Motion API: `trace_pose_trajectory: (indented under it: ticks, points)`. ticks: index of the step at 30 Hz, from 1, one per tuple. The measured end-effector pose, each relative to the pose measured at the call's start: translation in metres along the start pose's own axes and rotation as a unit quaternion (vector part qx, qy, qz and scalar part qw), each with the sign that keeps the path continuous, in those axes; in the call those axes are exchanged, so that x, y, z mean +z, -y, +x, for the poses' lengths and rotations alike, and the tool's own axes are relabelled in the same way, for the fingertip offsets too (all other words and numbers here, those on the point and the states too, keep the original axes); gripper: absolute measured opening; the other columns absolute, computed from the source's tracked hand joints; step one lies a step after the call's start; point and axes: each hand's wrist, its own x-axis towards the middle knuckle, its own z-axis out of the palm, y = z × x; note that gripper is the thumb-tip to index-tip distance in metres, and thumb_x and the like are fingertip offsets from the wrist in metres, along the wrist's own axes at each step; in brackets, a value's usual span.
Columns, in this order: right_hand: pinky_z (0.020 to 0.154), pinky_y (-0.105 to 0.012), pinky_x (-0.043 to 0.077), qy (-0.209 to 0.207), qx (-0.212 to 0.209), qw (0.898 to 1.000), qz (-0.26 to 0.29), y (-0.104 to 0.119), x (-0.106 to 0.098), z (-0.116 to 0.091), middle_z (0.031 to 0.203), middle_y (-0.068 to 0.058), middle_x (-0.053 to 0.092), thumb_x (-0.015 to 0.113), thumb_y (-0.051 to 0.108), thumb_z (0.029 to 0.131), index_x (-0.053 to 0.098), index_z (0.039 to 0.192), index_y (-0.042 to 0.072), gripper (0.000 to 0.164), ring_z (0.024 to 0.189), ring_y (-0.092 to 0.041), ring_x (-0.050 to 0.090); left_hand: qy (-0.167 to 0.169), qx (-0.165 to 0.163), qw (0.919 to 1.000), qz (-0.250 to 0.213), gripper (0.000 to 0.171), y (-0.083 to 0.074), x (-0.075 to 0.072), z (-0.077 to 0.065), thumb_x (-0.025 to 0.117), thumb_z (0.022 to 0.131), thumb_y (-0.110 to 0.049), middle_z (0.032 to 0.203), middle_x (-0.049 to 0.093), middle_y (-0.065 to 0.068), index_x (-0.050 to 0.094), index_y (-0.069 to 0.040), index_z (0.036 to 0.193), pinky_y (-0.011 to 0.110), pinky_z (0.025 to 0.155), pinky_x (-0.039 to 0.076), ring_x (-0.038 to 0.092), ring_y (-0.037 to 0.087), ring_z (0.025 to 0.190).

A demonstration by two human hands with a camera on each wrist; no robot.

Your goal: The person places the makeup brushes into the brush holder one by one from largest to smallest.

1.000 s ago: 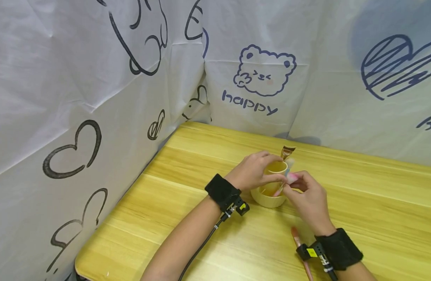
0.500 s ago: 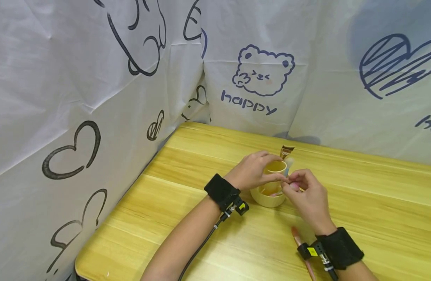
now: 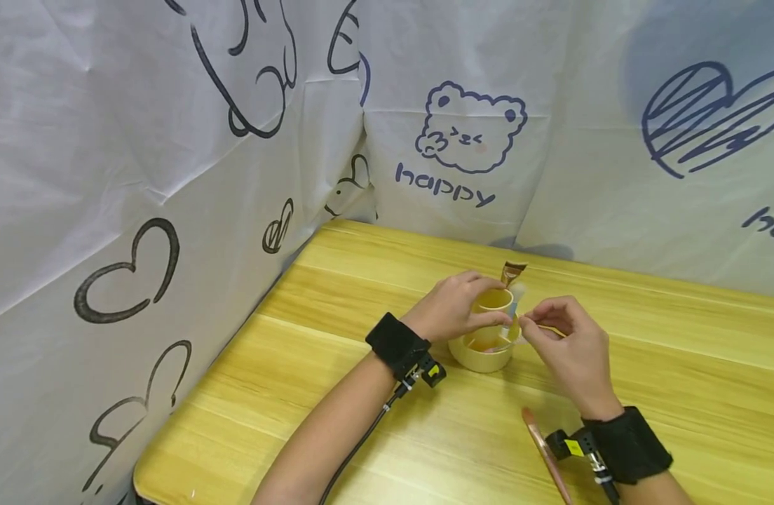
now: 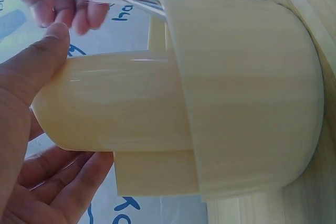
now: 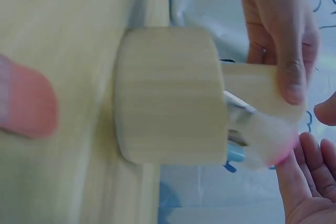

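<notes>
My left hand [image 3: 456, 308] grips the tall inner tube of a cream brush holder [image 3: 481, 361], thumb and fingers curved around its upper end. The holder stands upright on the table. A makeup brush with fluffy white, pink-tipped bristles [image 5: 270, 137] leans out of its wide outer cup, its handle inside. Beside it, my right hand [image 3: 570, 351] has its thumb and forefinger apart in the right wrist view, the fingers bordering the pink tip; whether they touch it I cannot tell. Also in the holder are a brown-bristled brush [image 3: 512, 272] and a brush with a light blue part [image 3: 513, 305].
A pink-handled brush [image 3: 547, 456] lies on the wood-grain table [image 3: 336, 280] near the right wrist, below the holder. White sheets with drawings [image 3: 475, 140] hang along the table's back and left edges.
The right hand has moved off to the right from the pink-tipped brush, which it pinched before, and its fingers have parted. The brush has stayed in the holder. The left hand holds its place.
</notes>
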Motion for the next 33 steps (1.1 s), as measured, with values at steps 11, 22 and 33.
trace_pose_trajectory:
  ticks: [11,22,33]
  points:
    - [0.085,-0.005,0.055,-0.028,0.014,0.999,-0.005,0.004,-0.013,0.003,0.093,0.024,0.066,0.074,0.011,0.095,0.064,0.107,0.002,0.018,0.089,0.01,0.066,0.001,-0.006,1.0,-0.005,0.059,0.0,0.001,-0.001,0.069,0.096,-0.052,0.142,0.065,0.006,0.061,-0.017,0.143,0.031,0.11,0.053,0.064,0.02,0.131]
    - [0.082,-0.002,0.051,-0.021,0.018,0.999,-0.041,0.002,-0.019,0.002,0.09,0.027,0.062,0.076,0.015,0.094,0.068,0.107,0.005,0.018,0.086,0.014,0.063,0.003,0.002,1.0,-0.002,0.058,-0.001,0.0,-0.001,0.069,0.097,-0.049,0.141,0.065,0.007,0.061,-0.015,0.143,0.032,0.109,0.055,0.065,0.021,0.129]
    - [0.08,-0.016,0.056,0.031,-0.047,0.994,-0.09,-0.1,-0.01,0.011,0.105,0.01,0.068,0.07,0.039,0.098,0.067,0.118,0.024,0.025,0.09,0.0,0.066,0.001,-0.001,1.0,0.005,0.059,-0.001,-0.002,-0.002,0.068,0.097,-0.052,0.139,0.066,0.005,0.061,-0.015,0.142,0.028,0.107,0.055,0.066,0.019,0.126]
